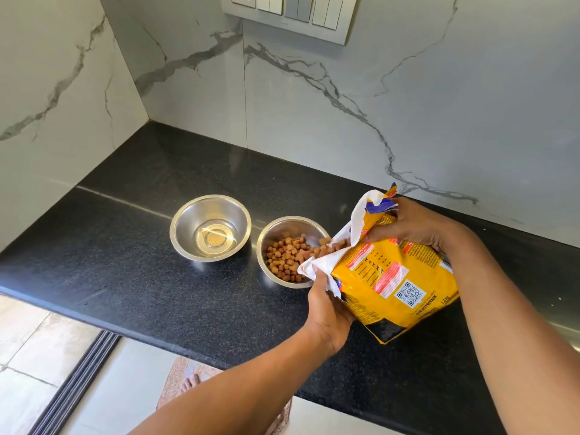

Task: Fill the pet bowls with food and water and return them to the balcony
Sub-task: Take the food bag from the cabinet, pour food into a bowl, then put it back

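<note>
Two steel bowls stand side by side on the black counter (125, 277). The left bowl (210, 228) holds no kibble. The right bowl (276, 227) holds brown kibble (287, 257). A yellow pet food bag (395, 284) is tipped toward the right bowl, its open mouth over the rim, and kibble spills out. My left hand (326, 312) grips the bag's lower open edge. My right hand (417, 224) grips the bag from above near its top.
A marble wall backs the counter, with a switch panel (288, 14) high up. The counter's front edge runs diagonally; below it lie a floor mat (179, 375), a bare foot and a dark door track (75, 384) at the lower left.
</note>
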`<action>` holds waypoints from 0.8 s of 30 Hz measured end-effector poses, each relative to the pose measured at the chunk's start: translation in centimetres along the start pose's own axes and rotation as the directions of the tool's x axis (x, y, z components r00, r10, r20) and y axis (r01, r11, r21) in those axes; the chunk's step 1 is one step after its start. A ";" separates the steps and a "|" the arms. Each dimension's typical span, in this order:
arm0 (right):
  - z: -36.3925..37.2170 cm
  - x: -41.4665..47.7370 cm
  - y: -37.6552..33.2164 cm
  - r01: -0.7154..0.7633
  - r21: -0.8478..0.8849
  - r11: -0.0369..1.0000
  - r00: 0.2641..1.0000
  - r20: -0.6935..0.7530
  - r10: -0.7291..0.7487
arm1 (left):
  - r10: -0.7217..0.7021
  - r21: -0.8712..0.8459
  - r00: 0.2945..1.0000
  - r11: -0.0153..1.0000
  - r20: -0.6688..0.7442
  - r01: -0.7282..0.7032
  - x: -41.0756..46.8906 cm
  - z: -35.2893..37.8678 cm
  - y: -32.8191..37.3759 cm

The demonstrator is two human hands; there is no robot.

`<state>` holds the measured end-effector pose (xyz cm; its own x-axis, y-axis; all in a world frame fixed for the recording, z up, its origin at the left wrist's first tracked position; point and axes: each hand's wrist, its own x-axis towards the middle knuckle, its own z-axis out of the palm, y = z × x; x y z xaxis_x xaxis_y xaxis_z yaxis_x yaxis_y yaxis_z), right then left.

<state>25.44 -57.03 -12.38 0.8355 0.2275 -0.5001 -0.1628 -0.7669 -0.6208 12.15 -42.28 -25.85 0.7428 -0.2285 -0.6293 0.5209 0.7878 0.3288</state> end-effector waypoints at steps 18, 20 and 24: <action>-0.3 -0.1 -0.4 0.024 0.048 0.999 0.999 0.028 -0.026 | -0.007 -0.019 1.000 1.000 -0.013 0.007 0.0 0.4 0.4; -0.2 0.0 -0.3 0.022 0.049 0.999 1.000 0.017 -0.022 | -0.008 -0.023 1.000 1.000 -0.013 0.008 0.1 0.4 0.5; 0.0 0.3 -0.1 0.034 0.024 0.999 0.999 0.008 -0.035 | -0.016 -0.023 1.000 1.000 -0.012 0.016 0.1 0.3 0.5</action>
<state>25.72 -56.90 -12.43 0.8364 0.2588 -0.4831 -0.1464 -0.7441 -0.6519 12.65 -42.08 -25.56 0.7294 -0.2344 -0.6427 0.5229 0.7968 0.3028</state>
